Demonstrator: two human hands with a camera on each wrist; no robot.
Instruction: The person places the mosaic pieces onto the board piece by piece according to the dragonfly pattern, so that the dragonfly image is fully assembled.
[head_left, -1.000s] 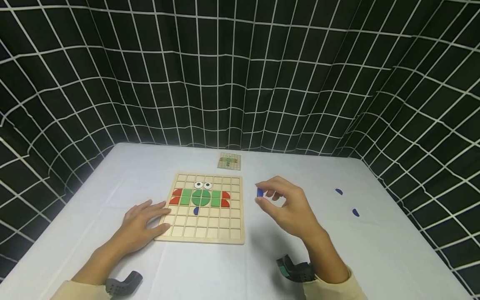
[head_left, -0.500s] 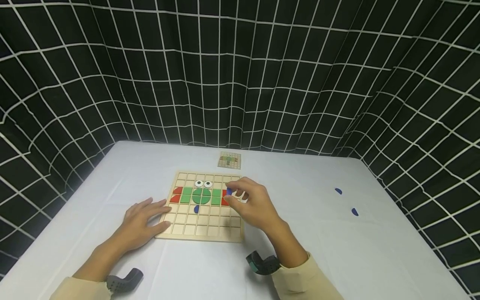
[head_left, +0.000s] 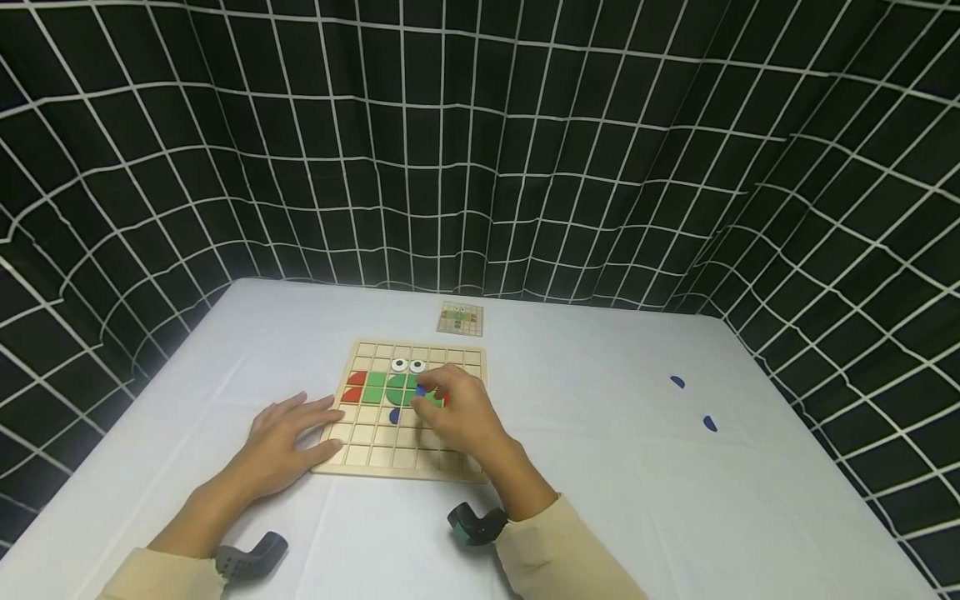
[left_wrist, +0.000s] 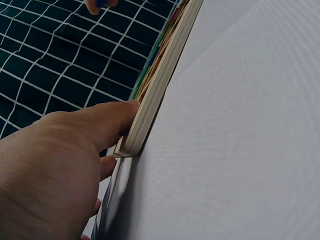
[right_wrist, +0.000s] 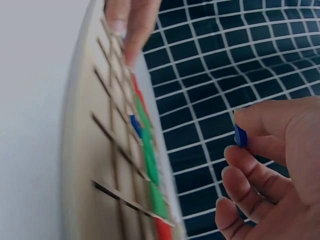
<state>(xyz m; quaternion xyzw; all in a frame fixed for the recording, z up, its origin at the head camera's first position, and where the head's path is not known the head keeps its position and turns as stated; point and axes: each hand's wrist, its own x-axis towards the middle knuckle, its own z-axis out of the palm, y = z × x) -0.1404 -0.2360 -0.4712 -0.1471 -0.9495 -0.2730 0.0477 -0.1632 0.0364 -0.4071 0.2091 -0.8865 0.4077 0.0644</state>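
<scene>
Between thumb and index finger, my right hand [head_left: 461, 414] pinches a blue half-round piece [right_wrist: 240, 135], held above the wooden grid board [head_left: 382, 459]. My left hand [head_left: 281, 447] lies at the board's left edge, its fingers fairly straight and the thumb touching the rim. Set in the board are two eye discs [head_left: 400, 365], green pieces [head_left: 373, 387], red pieces [head_left: 352, 387] at the left and one blue half-round piece [head_left: 394, 415] below the green circle. The right-hand fingers partly hide the circle and the pieces at the right.
Two loose blue half-round pieces [head_left: 677, 382] lie far to the right on the white tablecloth [head_left: 600, 358]. A small pattern card [head_left: 461, 319] rests behind the board. A black curtain [head_left: 420, 150] with white grid lines surrounds the table's back and sides.
My right hand has moved left from beside the board to over its middle, carrying the blue half-round piece. My left hand has stayed at the board's left edge.
</scene>
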